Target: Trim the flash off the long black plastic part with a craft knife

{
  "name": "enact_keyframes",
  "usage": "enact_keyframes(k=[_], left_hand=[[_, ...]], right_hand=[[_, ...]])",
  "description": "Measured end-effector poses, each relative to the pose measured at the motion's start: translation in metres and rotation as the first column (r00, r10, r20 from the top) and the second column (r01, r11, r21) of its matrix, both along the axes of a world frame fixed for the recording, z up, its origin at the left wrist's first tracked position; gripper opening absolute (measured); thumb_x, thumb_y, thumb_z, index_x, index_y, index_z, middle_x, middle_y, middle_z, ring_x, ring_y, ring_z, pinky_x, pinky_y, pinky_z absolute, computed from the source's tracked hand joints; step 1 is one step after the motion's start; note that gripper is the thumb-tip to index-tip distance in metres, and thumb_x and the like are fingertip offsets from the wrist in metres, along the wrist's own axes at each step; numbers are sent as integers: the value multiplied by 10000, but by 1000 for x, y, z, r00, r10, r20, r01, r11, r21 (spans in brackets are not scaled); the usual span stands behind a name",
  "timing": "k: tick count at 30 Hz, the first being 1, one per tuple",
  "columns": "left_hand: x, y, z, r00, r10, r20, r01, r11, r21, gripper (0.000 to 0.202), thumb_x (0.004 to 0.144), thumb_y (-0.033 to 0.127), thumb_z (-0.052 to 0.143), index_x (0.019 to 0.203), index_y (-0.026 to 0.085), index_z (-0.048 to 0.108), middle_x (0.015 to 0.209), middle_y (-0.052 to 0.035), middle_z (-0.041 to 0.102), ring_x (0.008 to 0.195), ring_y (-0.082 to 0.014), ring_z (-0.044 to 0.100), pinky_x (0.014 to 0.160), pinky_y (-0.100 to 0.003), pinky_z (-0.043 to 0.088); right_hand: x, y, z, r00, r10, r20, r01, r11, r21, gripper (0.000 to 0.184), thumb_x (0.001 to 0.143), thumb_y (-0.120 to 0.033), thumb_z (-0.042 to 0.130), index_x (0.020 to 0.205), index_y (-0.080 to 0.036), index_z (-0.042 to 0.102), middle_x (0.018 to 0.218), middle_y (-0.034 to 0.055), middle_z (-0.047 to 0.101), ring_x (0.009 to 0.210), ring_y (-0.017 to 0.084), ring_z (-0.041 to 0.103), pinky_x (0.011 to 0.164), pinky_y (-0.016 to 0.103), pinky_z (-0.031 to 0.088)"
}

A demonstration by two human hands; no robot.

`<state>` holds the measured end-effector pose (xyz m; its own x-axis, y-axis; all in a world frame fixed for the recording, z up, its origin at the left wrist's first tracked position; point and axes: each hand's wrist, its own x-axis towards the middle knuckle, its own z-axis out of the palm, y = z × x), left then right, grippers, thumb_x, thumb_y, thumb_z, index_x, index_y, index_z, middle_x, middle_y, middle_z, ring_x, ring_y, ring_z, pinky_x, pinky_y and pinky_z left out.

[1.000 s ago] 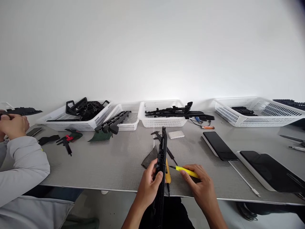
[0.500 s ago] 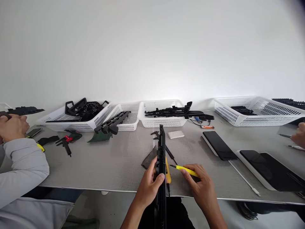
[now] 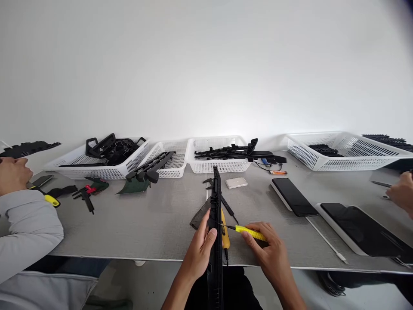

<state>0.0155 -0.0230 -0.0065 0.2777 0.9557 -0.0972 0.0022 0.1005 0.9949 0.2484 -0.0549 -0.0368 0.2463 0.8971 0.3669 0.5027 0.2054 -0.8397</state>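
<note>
My left hand [image 3: 199, 247] is closed around a long black plastic part [image 3: 215, 258], which stands nearly upright in view over the table's front edge. In my right hand [image 3: 269, 247] is a yellow utility knife [image 3: 251, 233], its thin dark tip pointing left at the part's right side; whether it touches, I cannot tell. Behind the part lies a yellow-handled corded tool [image 3: 225, 234], partly covered. A dark calipers [image 3: 229, 209] and a dark abrasive-looking piece [image 3: 200, 215] also lie there, partly hidden.
White baskets [image 3: 219, 166] with black parts line the wall. A small white box [image 3: 236, 182] and dark phones [image 3: 295, 196] lie to the right, beside a white cable [image 3: 327, 241]. Co-workers' hands [image 3: 14, 174] show at both sides. Black-and-red calipers [image 3: 85, 198] lie at left.
The view has shifted slightly, so most things sit a little further left. Black part and knife stay in my hands, and the part has turned slightly. The left co-worker's hand has moved left.
</note>
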Motion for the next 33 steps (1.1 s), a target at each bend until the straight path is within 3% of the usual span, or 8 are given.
enact_keyframes(k=[3, 9, 14, 18, 21, 24, 28, 33], left_hand=[[0, 0, -1, 1000, 6, -5, -6, 1000, 4, 802, 1044, 663, 642, 1724, 306, 411, 1576, -133, 624, 1537, -365, 527, 1311, -528, 421], [0, 1, -3, 999, 6, -46, -7, 1000, -21, 826, 1065, 744, 499, 1757, 328, 319, 1825, -46, 293, 1710, -344, 227, 1415, -520, 225], [1, 2, -4, 999, 23, -47, -22, 1000, 8, 763, 1089, 729, 438, 1735, 328, 372, 1825, -20, 297, 1725, -307, 176, 1435, -511, 155], [0, 1, -3, 997, 59, -44, -59, 998, 4, 757, 1080, 731, 468, 1722, 335, 405, 1807, -34, 341, 1714, -336, 211, 1418, -515, 217], [0, 1, 0, 999, 26, -26, -27, 999, -31, 815, 1067, 739, 500, 1747, 315, 352, 1680, -101, 526, 1594, -362, 446, 1343, -498, 373], [1, 1, 3, 999, -29, 40, 32, 997, -65, 900, 1053, 702, 571, 1777, 271, 258, 1363, -135, 721, 1224, -318, 709, 1155, -471, 545], [3, 1, 4, 997, -21, 79, 27, 997, -72, 890, 1032, 638, 625, 1761, 243, 299, 1109, -98, 735, 946, -248, 706, 938, -394, 605], [4, 0, 4, 998, -18, 59, 22, 997, -75, 782, 1052, 530, 595, 1741, 258, 343, 955, -31, 664, 883, -207, 668, 945, -371, 576]], right_hand=[[-1, 0, 1, 1000, 3, 3, -3, 1000, 2, 397, 1018, -649, 722, 948, -265, 799, 960, 65, 763, 938, 285, 659, 854, 404, 505], [-1, 0, 3, 1000, 15, 2, -15, 1000, -5, 420, 1014, -662, 715, 923, -260, 798, 941, 75, 762, 926, 290, 655, 841, 403, 511], [2, -2, 2, 998, 65, -8, -65, 998, -15, 397, 1006, -647, 737, 910, -268, 803, 935, 54, 760, 917, 276, 660, 826, 379, 511], [0, -2, 1, 999, 45, -11, -45, 999, -18, 401, 1000, -659, 741, 934, -271, 816, 953, 65, 767, 932, 288, 666, 826, 387, 518], [-2, 0, -1, 1000, 19, -10, -19, 1000, -10, 406, 1007, -667, 729, 945, -277, 821, 960, 64, 770, 932, 289, 668, 826, 395, 517], [-3, 0, -2, 1000, -25, -8, 25, 1000, 14, 402, 1017, -661, 719, 954, -279, 824, 969, 65, 774, 946, 293, 675, 858, 407, 520], [-3, -2, -1, 1000, -15, -9, 15, 1000, 27, 367, 1027, -626, 724, 967, -276, 817, 985, 69, 777, 963, 297, 674, 859, 402, 519], [-2, -3, -1, 999, 51, -14, -50, 999, 22, 317, 1026, -590, 744, 980, -284, 811, 980, 52, 771, 959, 287, 667, 853, 386, 510]])
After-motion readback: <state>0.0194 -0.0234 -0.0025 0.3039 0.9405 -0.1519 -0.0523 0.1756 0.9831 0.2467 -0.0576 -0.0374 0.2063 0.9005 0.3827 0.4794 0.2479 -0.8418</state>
